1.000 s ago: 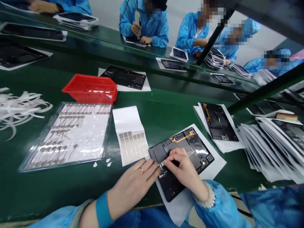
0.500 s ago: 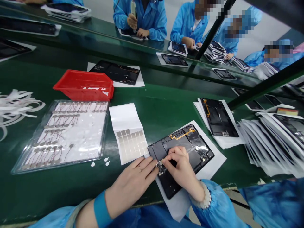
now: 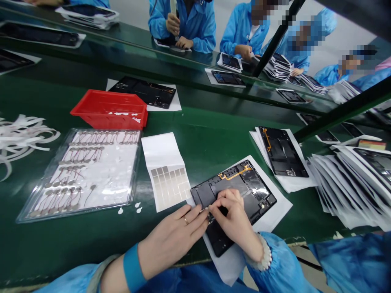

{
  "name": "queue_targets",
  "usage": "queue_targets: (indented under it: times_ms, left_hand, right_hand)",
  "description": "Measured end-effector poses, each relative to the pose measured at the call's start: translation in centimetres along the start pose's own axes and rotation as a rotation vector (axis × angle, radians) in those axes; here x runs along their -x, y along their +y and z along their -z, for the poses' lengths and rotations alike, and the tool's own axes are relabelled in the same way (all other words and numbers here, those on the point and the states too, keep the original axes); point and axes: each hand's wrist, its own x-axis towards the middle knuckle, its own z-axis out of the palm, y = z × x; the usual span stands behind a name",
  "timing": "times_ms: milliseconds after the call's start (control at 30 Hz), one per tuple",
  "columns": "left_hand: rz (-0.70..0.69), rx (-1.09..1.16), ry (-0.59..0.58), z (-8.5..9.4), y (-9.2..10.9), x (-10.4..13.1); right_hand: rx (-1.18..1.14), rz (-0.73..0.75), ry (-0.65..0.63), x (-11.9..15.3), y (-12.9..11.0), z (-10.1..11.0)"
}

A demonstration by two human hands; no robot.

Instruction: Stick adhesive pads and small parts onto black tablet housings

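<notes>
A black tablet housing (image 3: 241, 191) lies at a slant on white sheets (image 3: 281, 207) in front of me. An orange flex cable (image 3: 236, 174) runs near its far edge. My left hand (image 3: 180, 228) lies with fingers stretched out, tips over the housing's near left part, where small circuit parts are mostly covered. Beside those fingertips my right hand (image 3: 230, 211) is closed in a pinch, thumb and forefinger against the housing. Whatever sits in the pinch is too small to name. Left of the housing is a sheet of grey rectangular stickers (image 3: 169, 183).
A clear tray (image 3: 91, 175) of small round wired parts stands at left, a red bin (image 3: 113, 110) behind it. White strips (image 3: 24, 138) lie far left. Another housing (image 3: 282, 152) and a paper-interleaved stack (image 3: 345, 187) are at right. Co-workers (image 3: 183, 24) sit across the bench.
My left fingertips have slid slightly right, closer to the right hand's pinch, covering more of the small circuit parts. The right hand has stayed almost in place.
</notes>
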Motion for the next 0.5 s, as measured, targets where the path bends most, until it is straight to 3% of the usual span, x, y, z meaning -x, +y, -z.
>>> queue_targets:
  times_ms: [300,433,500]
  left_hand:
    - [0.055,0.027,0.020,0.1,0.4,-0.5]
    - [0.043,0.022,-0.015,0.5,0.1,-0.9]
    - [0.024,0.047,-0.057,0.7,-0.4,-1.2]
  right_hand:
    - [0.230,0.112,-0.030,-0.1,-0.1,1.0]
    - [0.340,0.121,0.213,-0.9,1.4,3.4]
    - [0.284,0.129,0.249,-1.4,2.3,4.2]
